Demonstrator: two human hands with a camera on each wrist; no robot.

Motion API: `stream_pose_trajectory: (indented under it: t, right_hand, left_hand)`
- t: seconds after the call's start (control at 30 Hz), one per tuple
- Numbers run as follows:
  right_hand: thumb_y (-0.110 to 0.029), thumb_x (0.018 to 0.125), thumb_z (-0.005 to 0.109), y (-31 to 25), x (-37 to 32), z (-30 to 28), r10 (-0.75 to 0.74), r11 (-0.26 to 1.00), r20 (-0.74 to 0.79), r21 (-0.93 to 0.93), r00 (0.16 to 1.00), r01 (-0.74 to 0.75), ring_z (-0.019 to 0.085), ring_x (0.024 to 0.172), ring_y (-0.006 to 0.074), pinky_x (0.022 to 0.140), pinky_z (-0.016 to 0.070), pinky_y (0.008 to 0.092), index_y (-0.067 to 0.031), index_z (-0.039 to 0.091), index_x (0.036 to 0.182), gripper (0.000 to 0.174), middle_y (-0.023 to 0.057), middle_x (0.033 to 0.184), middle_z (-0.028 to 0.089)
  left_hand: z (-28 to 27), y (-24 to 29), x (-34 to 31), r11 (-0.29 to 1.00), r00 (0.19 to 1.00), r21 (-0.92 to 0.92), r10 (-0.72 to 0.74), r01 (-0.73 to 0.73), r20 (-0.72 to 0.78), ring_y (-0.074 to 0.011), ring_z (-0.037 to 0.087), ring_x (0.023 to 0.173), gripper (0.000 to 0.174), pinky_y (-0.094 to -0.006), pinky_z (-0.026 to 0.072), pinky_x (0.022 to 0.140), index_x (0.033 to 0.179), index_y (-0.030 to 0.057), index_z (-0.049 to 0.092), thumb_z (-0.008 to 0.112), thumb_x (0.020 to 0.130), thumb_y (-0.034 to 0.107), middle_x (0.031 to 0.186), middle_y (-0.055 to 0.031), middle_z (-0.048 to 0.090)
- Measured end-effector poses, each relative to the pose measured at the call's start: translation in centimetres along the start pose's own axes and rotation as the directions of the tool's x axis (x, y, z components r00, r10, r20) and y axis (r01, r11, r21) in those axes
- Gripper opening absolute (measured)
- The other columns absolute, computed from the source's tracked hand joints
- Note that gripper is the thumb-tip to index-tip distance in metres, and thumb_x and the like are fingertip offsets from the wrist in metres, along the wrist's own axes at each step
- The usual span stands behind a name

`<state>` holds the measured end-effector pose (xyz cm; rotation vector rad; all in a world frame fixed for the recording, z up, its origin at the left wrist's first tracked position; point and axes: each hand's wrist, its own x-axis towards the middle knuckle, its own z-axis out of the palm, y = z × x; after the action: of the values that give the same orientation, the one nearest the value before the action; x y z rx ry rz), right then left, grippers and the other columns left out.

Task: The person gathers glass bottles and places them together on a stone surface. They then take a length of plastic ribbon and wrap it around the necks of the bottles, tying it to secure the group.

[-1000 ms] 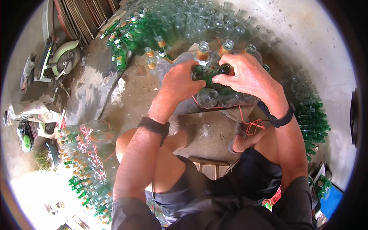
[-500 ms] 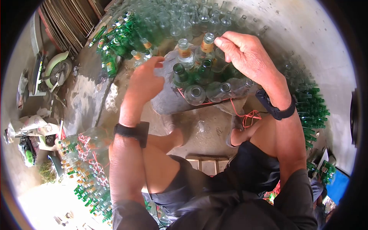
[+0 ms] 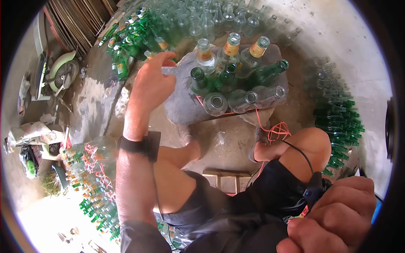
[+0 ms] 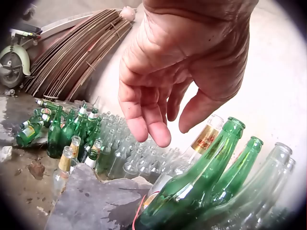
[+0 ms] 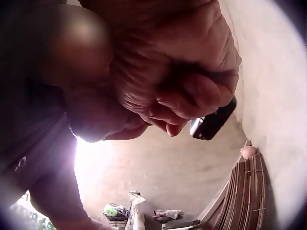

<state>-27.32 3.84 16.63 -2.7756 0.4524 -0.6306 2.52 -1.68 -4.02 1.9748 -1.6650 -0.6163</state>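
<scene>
On a grey stone slab stands a cluster of several glass bottles. Clear bottles with orange neck labels make up the back row, green bottles the middle, and plain clear bottles the front. One green bottle leans to the right. Pink string runs under the front bottles and hangs off the slab. My left hand hovers left of the cluster, fingers loosely bent and empty. Close to the head camera, my right hand is raised with curled fingers; a dark object appears beyond them in the right wrist view.
Many clear bottles stand along the back wall, with green ones lying to their left. More green bottles are at the right wall. Tied bottle bundles sit at my left. A small wooden stool is between my legs.
Both hands have left the bottles. The left hand moved left off the cluster; the right hand came back from the slab up toward the head camera, its fingers now curled.
</scene>
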Motion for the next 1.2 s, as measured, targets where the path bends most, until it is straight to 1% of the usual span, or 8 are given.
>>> stream_pose_trajectory:
  t: [0.2,0.43,0.5,0.53,0.77,0.87,1.1,1.2]
  right_hand:
    - [-0.036,0.083,0.078,-2.9,-2.3,2.0,0.452,0.888,0.002,0.095,0.892,-0.45,0.041,0.052,0.0125,0.056,0.0341,0.0308,-0.0141,0.065,0.091,0.027,-0.006,0.061,0.04]
    - [-0.011,0.089,0.071,-0.1,-1.1,1.5,0.037,0.999,-0.121,0.0,0.992,-0.037,0.046,0.042,0.0175,0.038,0.0322,0.029,0.0025,0.067,0.093,0.015,0.0043,0.057,0.051]
    - [-0.01,0.087,0.072,-1.4,0.0,0.8,0.382,0.924,-0.044,0.016,0.923,-0.382,0.051,0.045,0.0179,0.038,0.0356,0.0287,0.0027,0.067,0.093,0.016,0.0058,0.063,0.055]
    - [-0.031,0.087,0.077,-2.6,-3.6,1.2,0.469,0.874,-0.054,-0.118,0.882,-0.472,0.043,0.06,0.011,0.061,0.0369,0.0315,-0.014,0.067,0.101,0.024,-0.0092,0.064,0.041]
    - [-0.027,0.088,0.076,-2.4,-1.8,2.6,0.48,0.87,0.054,0.102,0.876,-0.483,0.041,0.057,0.0099,0.061,0.037,0.0316,-0.0155,0.069,0.102,0.02,-0.0097,0.066,0.042]
    - [-0.029,0.084,0.079,-1.4,-1.0,4.3,0.507,0.859,-0.055,0.116,0.86,-0.499,0.042,0.053,0.0099,0.061,0.0426,0.0324,-0.017,0.07,0.1,0.022,-0.0094,0.06,0.042]
    - [-0.009,0.081,0.076,4.2,-3.1,11.5,-0.087,0.995,-0.546,-0.016,0.833,0.093,0.06,0.056,0.0154,0.044,0.0433,0.0288,0.002,0.066,0.093,0.019,0.0061,0.077,0.062]
    - [-0.012,0.08,0.079,4.5,-3.0,9.2,0.143,0.957,-0.026,0.258,0.989,-0.132,0.059,0.056,0.0137,0.046,0.0431,0.0281,-0.0017,0.065,0.089,0.019,0.0018,0.073,0.058]
  left_hand:
    - [-0.4,0.2,-0.1,0.998,0.999,-0.033,-0.048,0.048,0.013,-0.0171,0.067,0.081,0.059,-0.033,0.056,0.08,0.137,0.0058,0.062,0.064,0.079,0.001,0.119,-0.0119,0.073]
    - [-2.1,-2.9,1.2,0.997,0.992,-0.025,-0.071,0.068,-0.109,-0.0245,0.073,0.088,0.052,-0.0365,0.0556,0.087,0.13,0.0048,0.066,0.059,0.078,0.005,0.116,-0.0129,0.075]
    - [-3.0,-3.7,1.8,0.998,0.989,0.059,-0.028,0.037,-0.149,-0.024,0.073,0.088,0.052,-0.0361,0.0562,0.085,0.13,0.0042,0.066,0.059,0.078,0.005,0.116,-0.0131,0.075]
    - [-3.4,-3.8,2.0,0.997,0.99,0.017,-0.075,0.078,-0.123,-0.0194,0.07,0.084,0.055,-0.0326,0.0551,0.078,0.134,0.0025,0.063,0.063,0.079,0.004,0.118,-0.0122,0.074]
    - [-2.3,-6.4,4.9,0.965,0.972,-0.124,-0.233,0.232,0.005,-0.0143,0.068,0.081,0.058,-0.0298,0.0542,0.068,0.137,-0.0001,0.06,0.069,0.08,0.009,0.12,-0.0136,0.07]
    - [0.0,-8.3,7.6,0.981,0.981,-0.003,-0.195,0.195,0.018,-0.0267,0.073,0.103,0.057,-0.0369,0.0578,0.088,0.132,0.0055,0.067,0.07,0.076,0.017,0.12,-0.0162,0.073]
    - [3.3,-14.2,12.4,0.93,0.977,0.305,-0.213,0.203,-0.001,-0.0312,0.067,0.118,0.054,-0.0427,0.0522,0.101,0.131,0.0163,0.068,0.073,0.077,0.026,0.124,-0.0131,0.072]
    - [4.5,-15.2,13.6,0.866,0.957,0.418,-0.29,0.275,-0.027,-0.0329,0.064,0.124,0.055,-0.0458,0.0508,0.104,0.134,0.0229,0.066,0.071,0.08,0.03,0.131,-0.0111,0.069]
